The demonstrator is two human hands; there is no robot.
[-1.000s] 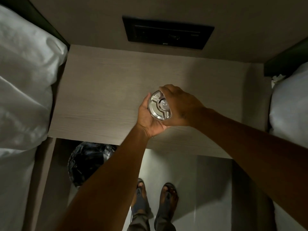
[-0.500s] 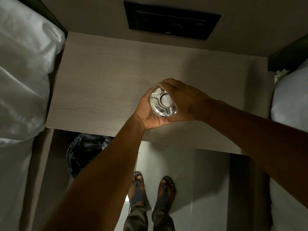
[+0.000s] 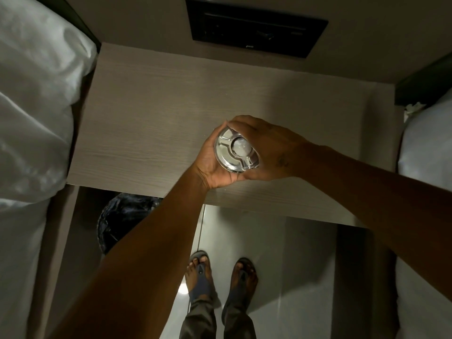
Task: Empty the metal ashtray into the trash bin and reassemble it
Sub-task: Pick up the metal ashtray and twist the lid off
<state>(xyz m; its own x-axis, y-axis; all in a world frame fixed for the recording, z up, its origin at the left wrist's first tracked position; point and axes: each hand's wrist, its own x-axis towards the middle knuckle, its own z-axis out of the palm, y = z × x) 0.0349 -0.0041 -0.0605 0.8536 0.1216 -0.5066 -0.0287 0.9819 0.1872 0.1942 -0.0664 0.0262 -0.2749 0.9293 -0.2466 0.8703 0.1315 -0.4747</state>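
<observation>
- The metal ashtray (image 3: 236,152) is held above the desk (image 3: 146,118), over its near half and a little right of centre, not resting on the wood.
- The left hand (image 3: 215,165) cups it from below and from the left, palm up, its grip curled round the lower rim.
- The right hand (image 3: 266,149) covers it from the right and above, its grip pressed onto the lid's right edge; fingertips (image 3: 232,124) reach over the far rim.
- Both grips touch the ashtray at once, so neither hand is nearer; the round piece sits between them, with no long axis to speak of, its face tilted toward the camera.
- It looks like polished steel: a shallow disc with raised ribs or cigarette rests and a paler round centre. Whether lid and bowl are fully seated I cannot tell.
- The trash bin (image 3: 124,216), lined in dark plastic, stands on the floor below the desk's near-left edge, partly hidden by the left forearm.
- My judgement: any tipping calls for carrying the ashtray down and left, past the near edge.
</observation>
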